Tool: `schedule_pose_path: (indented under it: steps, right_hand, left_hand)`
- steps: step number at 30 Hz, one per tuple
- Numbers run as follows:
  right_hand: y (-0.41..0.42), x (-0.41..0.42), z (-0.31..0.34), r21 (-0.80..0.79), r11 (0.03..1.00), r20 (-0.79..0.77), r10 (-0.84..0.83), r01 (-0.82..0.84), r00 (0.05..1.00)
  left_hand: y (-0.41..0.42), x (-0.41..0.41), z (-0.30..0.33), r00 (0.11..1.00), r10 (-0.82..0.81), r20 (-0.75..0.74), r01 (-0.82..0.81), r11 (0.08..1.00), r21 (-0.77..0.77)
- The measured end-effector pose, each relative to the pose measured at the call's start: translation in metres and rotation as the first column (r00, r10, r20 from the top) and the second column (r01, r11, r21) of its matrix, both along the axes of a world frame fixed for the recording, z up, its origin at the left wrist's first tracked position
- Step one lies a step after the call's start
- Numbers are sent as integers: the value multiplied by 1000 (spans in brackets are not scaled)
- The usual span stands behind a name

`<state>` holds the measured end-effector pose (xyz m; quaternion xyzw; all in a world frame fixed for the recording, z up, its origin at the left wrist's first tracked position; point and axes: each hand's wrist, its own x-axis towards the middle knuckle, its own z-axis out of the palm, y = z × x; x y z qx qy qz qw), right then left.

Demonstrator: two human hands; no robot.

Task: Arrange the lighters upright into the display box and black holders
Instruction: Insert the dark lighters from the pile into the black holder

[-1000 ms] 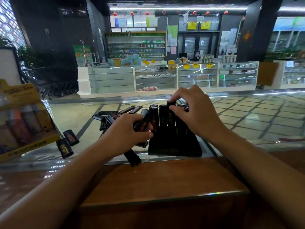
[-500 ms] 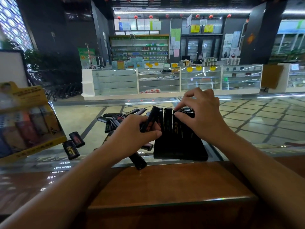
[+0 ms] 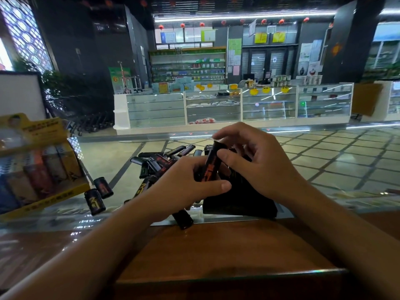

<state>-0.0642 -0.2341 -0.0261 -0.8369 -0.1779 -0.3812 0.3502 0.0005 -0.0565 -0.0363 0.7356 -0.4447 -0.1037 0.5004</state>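
A black holder (image 3: pixel 240 204) stands on the glass counter, most of its top hidden behind my hands. Both hands hold one black lighter with red print (image 3: pixel 211 163), nearly upright above the holder's left side. My left hand (image 3: pixel 184 187) grips its lower part with the thumb across the front. My right hand (image 3: pixel 255 161) pinches its upper part, forefinger on the cap. A heap of loose black lighters (image 3: pixel 158 161) lies behind my left hand. Two more lighters (image 3: pixel 98 195) lie to the left. One lighter (image 3: pixel 183 219) lies at the counter's front edge.
A yellow display box (image 3: pixel 49 198) with coloured lighters standing in it sits at the far left of the glass counter (image 3: pixel 346 169). A brown wooden ledge (image 3: pixel 216 252) runs along the near side. Shop cabinets and shelves stand far behind.
The lighter in my left hand has swung from tilted to nearly upright and risen. My right hand left the tops of the lighters in the holder and took hold of this lighter's upper part.
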Motion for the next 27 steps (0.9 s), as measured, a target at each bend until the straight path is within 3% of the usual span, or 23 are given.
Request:
schedule_pose_path:
  steps: [6,13,17,20,23,27]
  right_hand:
    - [-11,0,3,143,986,25,-86,82,996]
    - [-9,-4,7,217,975,-96,74,-52,993]
    - [-9,-3,7,230,968,-130,132,-100,983]
    - [-12,-1,7,197,980,-70,9,5,998]
    - [-23,1,7,194,971,10,-142,138,990]
    - [-26,0,5,104,965,62,-248,241,967]
  left_hand:
    - [2,9,-6,969,177,174,-166,983,-77]
    - [2,3,-5,952,101,290,-94,995,-37]
    - [2,2,-4,964,45,261,-58,997,43]
    - [3,4,-4,954,66,291,-81,996,38]
    - [8,17,-5,913,227,339,-224,973,-48]
    - [11,25,-6,835,278,474,-355,931,79]
